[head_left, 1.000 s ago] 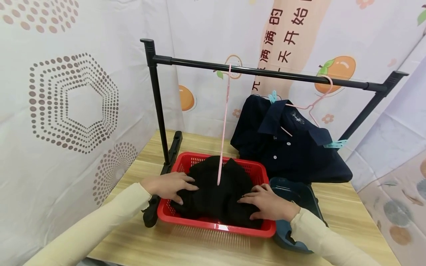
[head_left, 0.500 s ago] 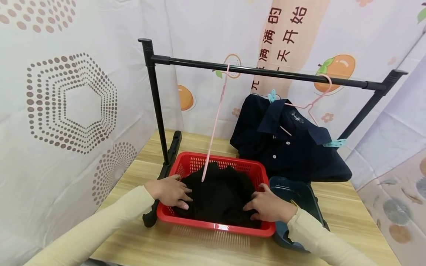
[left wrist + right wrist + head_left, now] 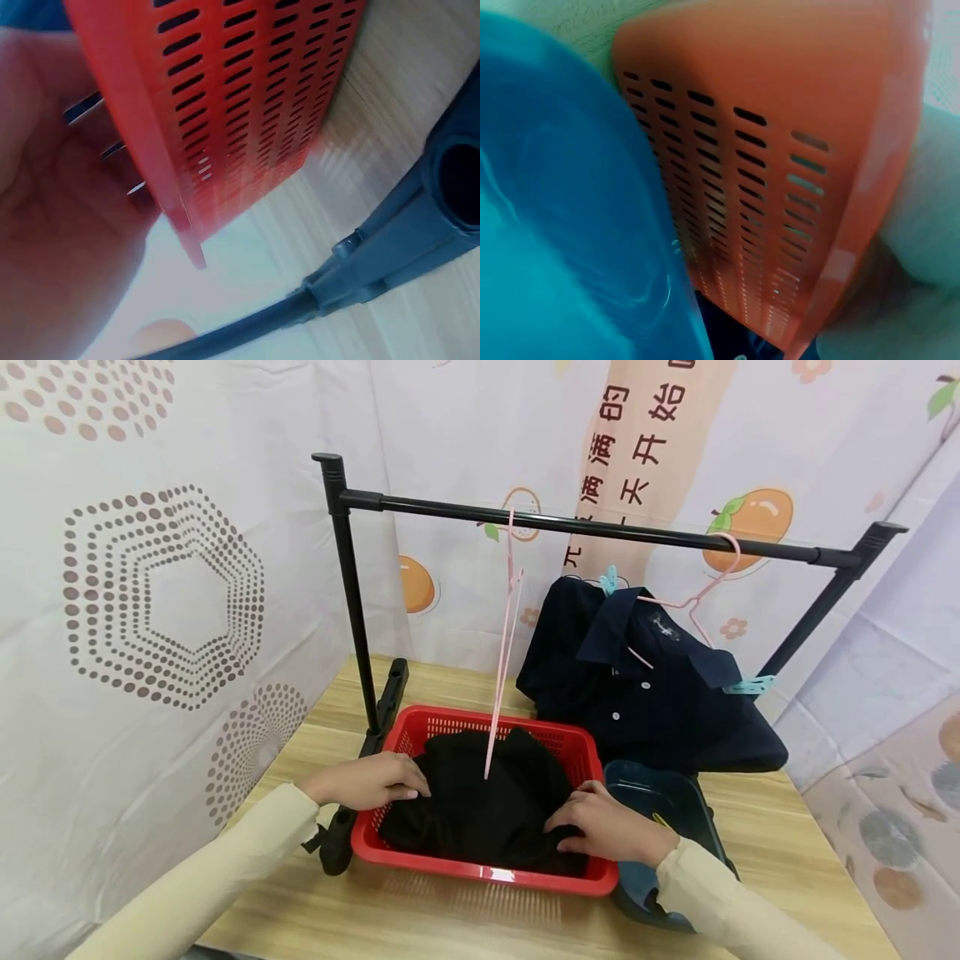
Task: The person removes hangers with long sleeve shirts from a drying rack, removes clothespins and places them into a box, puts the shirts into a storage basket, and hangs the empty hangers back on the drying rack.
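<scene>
At the near side, two cream sleeves (image 3: 225, 860) reach over a wood-grain desk (image 3: 337, 931) to a red rectangular plastic basket (image 3: 442, 863) with slotted walls. The left hand (image 3: 367, 781) lies over the basket's left rim, fingers inside; its fingertips are partly hidden, so I cannot tell whether that grip pinches cloth. The right hand (image 3: 607, 827) reaches over the right rim, fingers bent against the cloth with the thumb just nearer; whether this grip pinches a fold cannot be told either.

The soft black cloth garment (image 3: 480, 818) lies in the basket, matte and rumpled, bunched into low folds and covering most of the bottom, its far edge uneven. A dark blue-green plastic tub (image 3: 651, 787) stands just beside the basket on the right. Above the garment, a thin pink hanger (image 3: 498, 693) hangs nearly edge-on from the black rack bar (image 3: 600, 530). Farther right, a navy buttoned shirt (image 3: 645, 718) hangs on another pink hanger with light blue clips (image 3: 750, 686). A printed white curtain (image 3: 450, 443) stands behind.

Compared with half a second ago, the left hand sits slightly farther left, the garment spreads wider at its far left, and the free hanger's lower end has swung right.
</scene>
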{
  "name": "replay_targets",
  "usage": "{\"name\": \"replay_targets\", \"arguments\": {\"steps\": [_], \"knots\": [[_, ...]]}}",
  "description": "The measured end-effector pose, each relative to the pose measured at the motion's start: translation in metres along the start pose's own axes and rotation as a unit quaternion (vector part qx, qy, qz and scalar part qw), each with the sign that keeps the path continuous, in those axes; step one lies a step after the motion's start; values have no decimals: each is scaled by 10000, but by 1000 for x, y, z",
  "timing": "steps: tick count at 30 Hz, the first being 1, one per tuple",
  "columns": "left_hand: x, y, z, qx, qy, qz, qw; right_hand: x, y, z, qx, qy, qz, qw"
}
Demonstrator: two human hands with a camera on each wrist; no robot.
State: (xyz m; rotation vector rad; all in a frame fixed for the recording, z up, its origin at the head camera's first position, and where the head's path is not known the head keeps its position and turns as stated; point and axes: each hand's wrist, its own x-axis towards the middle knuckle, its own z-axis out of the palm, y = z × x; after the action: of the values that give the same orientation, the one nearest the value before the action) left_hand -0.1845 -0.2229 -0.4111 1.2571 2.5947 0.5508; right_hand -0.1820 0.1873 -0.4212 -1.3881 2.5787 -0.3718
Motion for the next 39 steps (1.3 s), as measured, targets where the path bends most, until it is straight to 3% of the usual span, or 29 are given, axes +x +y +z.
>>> {"name": "replay_targets", "arguments": {"steps": [4,7,11,15,24,31,39], "knots": [[-9,-2,-1,-31,844,41,9964,-4,2,-1,263,177,-49,9995],[-15,-1,-1,-9,1374,-154,9904,-6,3,-5,436,327,-17,9985],[-23,-1,-2,-82,1869,-480,9812,-9,5,-12,655,551,20,9963],[-30,-4,1,-361,2151,-812,9725,-13,6,-16,743,748,-28,9944],[-44,-5,12,-676,2014,-1758,9612,-20,5,-27,716,1302,-192,9887],[-49,-4,16,-1726,1537,-2715,9343,-26,4,-39,782,1494,-125,9856],[-57,-4,10,-2052,1290,-2542,9363,-29,5,-48,762,1585,-53,9844]]}}
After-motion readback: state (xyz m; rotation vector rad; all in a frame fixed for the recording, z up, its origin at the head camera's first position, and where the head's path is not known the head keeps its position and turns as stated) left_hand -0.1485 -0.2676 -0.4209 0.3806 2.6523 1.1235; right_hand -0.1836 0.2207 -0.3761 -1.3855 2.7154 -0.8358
